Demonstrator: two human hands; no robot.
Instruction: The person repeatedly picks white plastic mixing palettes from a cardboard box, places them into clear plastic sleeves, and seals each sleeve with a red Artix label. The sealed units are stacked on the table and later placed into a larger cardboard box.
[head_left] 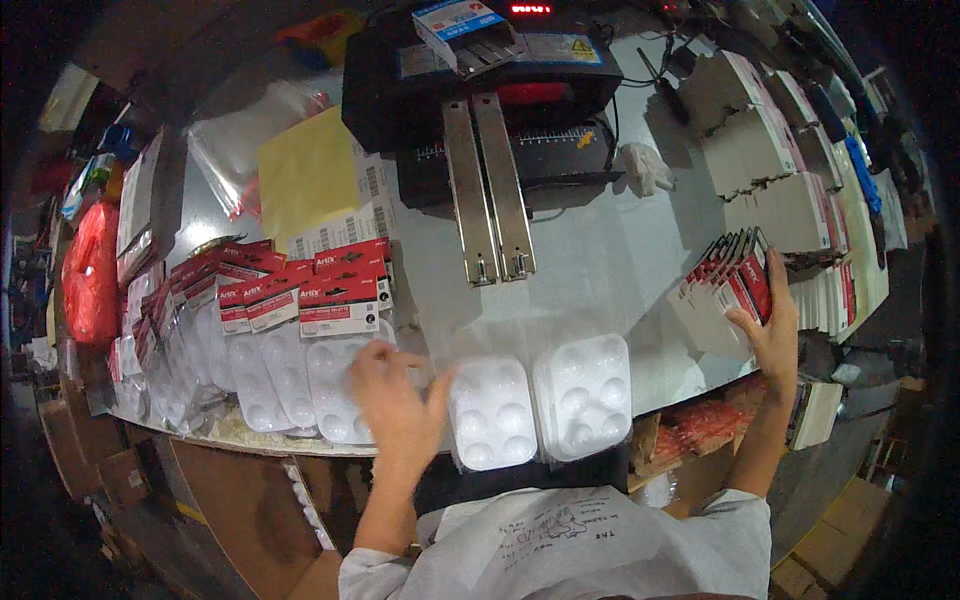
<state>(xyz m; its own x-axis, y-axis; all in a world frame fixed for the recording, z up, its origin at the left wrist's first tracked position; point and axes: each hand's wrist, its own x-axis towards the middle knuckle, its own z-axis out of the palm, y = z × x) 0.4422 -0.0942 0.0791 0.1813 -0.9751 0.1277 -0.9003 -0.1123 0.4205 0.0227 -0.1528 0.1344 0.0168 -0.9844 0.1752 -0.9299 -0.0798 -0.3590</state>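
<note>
My left hand (398, 408) is over the nearest packed white paint palette (340, 385), its thumb spread from the fingers and slightly blurred. Each packed palette is in a clear bag under a red and white header card (340, 303). Two stacks of white paint palettes in clear film are right of that hand, a left stack (493, 412) and a right stack (584, 392). At the right, my right hand (772, 318) grips the edge of a fanned bundle of red and white header cards (735, 275), thumb in front.
A black machine (480, 70) with two metal rails (490, 190) stands at the back middle, a small box (460, 30) on top. Piles of cards (785, 215) line the right side. A yellow sheet (310, 180) and clear bags (250, 140) lie at the back left.
</note>
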